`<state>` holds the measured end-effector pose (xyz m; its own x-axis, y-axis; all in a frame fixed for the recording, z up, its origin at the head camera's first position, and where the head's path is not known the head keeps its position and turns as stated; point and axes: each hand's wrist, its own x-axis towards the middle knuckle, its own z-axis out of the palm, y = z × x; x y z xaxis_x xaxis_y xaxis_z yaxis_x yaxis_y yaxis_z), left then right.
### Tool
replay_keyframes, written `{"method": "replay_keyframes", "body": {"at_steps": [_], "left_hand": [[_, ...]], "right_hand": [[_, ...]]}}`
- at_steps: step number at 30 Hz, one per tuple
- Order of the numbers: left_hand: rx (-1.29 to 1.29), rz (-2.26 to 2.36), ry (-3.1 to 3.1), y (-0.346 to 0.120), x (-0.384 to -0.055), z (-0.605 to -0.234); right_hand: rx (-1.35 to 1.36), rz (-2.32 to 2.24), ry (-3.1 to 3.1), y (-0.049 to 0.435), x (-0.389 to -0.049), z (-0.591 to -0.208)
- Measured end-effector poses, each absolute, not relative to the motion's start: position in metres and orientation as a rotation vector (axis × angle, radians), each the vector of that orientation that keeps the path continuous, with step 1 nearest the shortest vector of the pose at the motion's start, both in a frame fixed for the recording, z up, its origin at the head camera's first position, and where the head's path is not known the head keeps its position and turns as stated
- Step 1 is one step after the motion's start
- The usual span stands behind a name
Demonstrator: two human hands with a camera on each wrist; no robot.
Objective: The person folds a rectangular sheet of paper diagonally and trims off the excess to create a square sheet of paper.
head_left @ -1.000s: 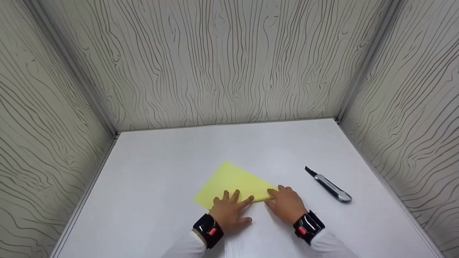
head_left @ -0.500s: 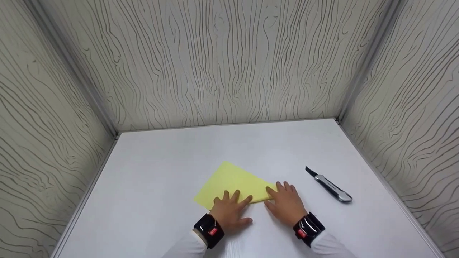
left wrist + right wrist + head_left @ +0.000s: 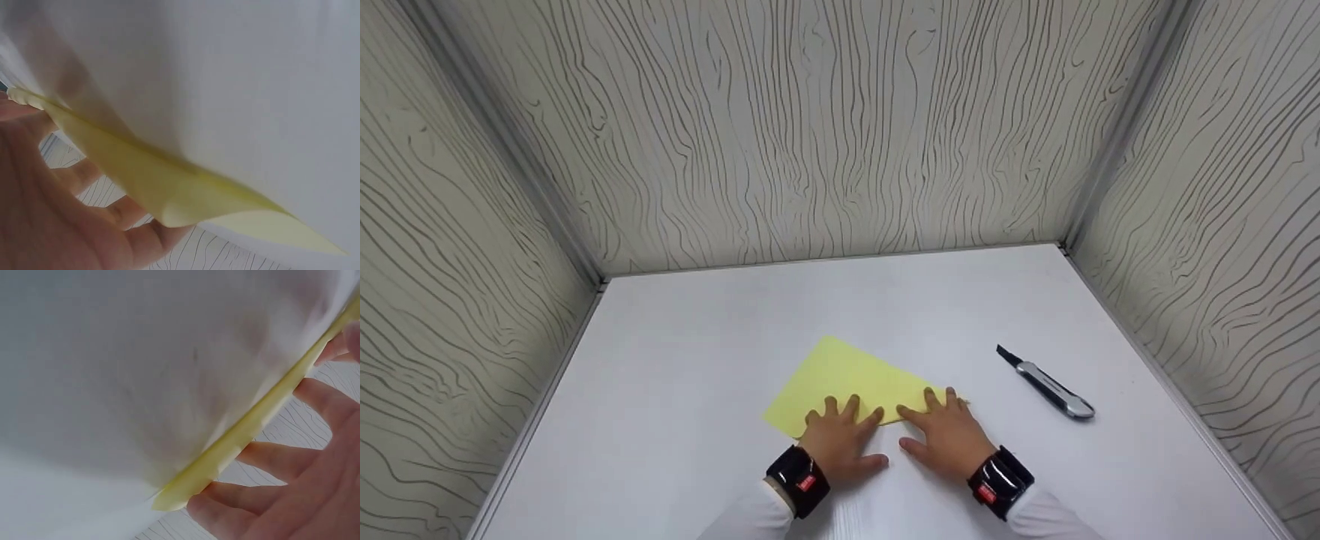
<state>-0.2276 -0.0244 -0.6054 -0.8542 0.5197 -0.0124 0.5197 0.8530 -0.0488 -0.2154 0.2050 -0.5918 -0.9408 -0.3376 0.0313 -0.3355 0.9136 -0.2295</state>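
A folded sheet of yellow paper (image 3: 840,371) lies on the white table, one corner pointing away and its folded edge toward the person. My left hand (image 3: 840,446) is spread over the left part of that edge, fingertips on the paper and thumb out on the table side. To its right, my right hand (image 3: 952,439) also has its fingers spread, with the tips pressing along the right end of the fold. In the left wrist view the paper (image 3: 163,180) bulges a little near the fold; in the right wrist view the fold (image 3: 225,450) runs as a narrow strip under the fingertips.
A utility knife (image 3: 1046,384) with a silver and black handle lies to the right of the paper, its dark blade pointing up and left. The white table (image 3: 697,337) is bordered by wood-grain patterned panels (image 3: 810,135) at the back and sides.
My right hand has slid slightly left along the fold and spread its fingers wider, so the paper's right tip shows beside it. My left hand has stayed in place.
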Motion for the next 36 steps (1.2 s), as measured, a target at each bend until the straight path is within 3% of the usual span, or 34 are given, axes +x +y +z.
{"method": "replay_keyframes", "body": {"at_steps": [36], "left_hand": [[-0.913,-0.005,-3.029,-0.033,-0.227,-0.598]], "right_hand": [[-0.575,-0.359,2.988,0.211,-0.229,-0.596]]}}
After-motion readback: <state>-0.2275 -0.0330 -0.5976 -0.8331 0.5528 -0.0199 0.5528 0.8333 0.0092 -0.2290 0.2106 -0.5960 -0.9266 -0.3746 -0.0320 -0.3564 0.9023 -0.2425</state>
